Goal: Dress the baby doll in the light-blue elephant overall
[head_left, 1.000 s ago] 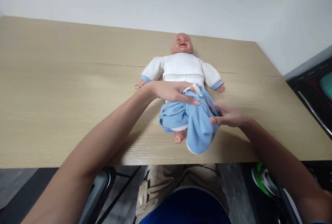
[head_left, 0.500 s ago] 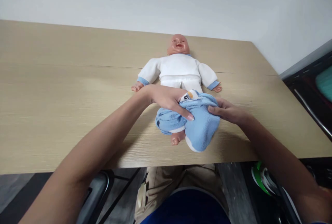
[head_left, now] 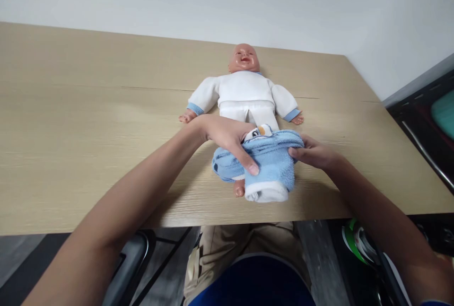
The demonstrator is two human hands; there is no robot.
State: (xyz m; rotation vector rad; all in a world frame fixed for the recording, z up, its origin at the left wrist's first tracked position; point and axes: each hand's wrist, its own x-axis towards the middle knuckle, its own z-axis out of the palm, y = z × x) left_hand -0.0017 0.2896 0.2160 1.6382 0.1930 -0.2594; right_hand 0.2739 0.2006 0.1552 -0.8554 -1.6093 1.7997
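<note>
Pale wood-look table (head_left: 88, 145) fills most of the view, w/ a plain whitish wall (head_left: 213, 3) behind it. Doll (head_left: 245, 93) lies face up on the tabletop nr the front edge, head (head_left: 244, 59) toward the wall, arms spread out to both sides. It has a white top (head_left: 244, 86) w/ lt-blue cuffs; below that, white cloth body (head_left: 262, 116) shows. Lt-blue fuzzy pants (head_left: 271, 166) are bunched around the doll's lower legs, btwn the two hands. One bare foot (head_left: 239, 188) pokes out below the pants on the L side; the other pant leg hangs toward the front edge, its white hem (head_left: 266, 194) facing the person.

L hand (head_left: 231, 138) grips the bunched pants nr the white patch (head_left: 259, 132) at the waist, thumb out on top, fingers mostly hidden under the fabric. R hand (head_left: 314, 151) pinches the pants' R side, thumb on the outside; its fingertips seem to be behind the cloth, hard to tell exactly.

Below the table: person's tan trousers (head_left: 209, 258) and blue shirt (head_left: 253, 282), plus a dk chair (head_left: 133, 258) on the L.
</note>
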